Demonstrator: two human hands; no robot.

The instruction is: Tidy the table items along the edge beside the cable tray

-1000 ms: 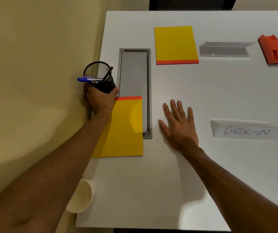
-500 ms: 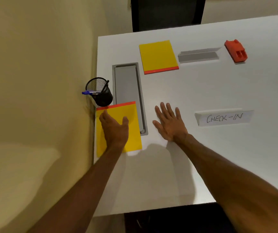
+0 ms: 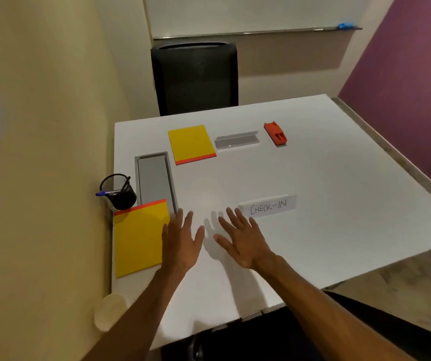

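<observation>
**Entry: both hands free, left edge partly set**

Grip: my left hand [image 3: 180, 243] hung with fingers straight and spread, holding nothing. It sat over the right edge of the near pad [image 3: 139, 241]; I could not tell whether the palm touched it. My right hand [image 3: 243, 243], just beside it, was equally flat and empty, fingertips just short of the name card [image 3: 269, 207] marked CHECK-IN. Shadows on the table [image 3: 313, 204] between the 2 hands suggested both were lifted off the surface.

Items at the edge: the pen cup [image 3: 119, 191] stood at the table's left rim, just beside the cable tray [image 3: 155, 181], with its base against the near pad's orange strip. The near pad lay along the same rim, its far right corner covering the tray's near end. That overlap looked like the 1 untidy point on this side.

Items not yet gathered: the far pad [image 3: 192, 143] just right of the tray's far end, the clear stand [image 3: 236, 140] beside it, the red plastic piece [image 3: 275, 134] beyond that, and the name card mid-table.

Judgement: roughly 2 of 6 items placed. The name card was nearest my right hand, so it seemed the natural next pick. It looked light and should slide easily.

Risk: the cup sat right at the rim with pens leaning outward. A careless shove of the pad could tip it off.
</observation>
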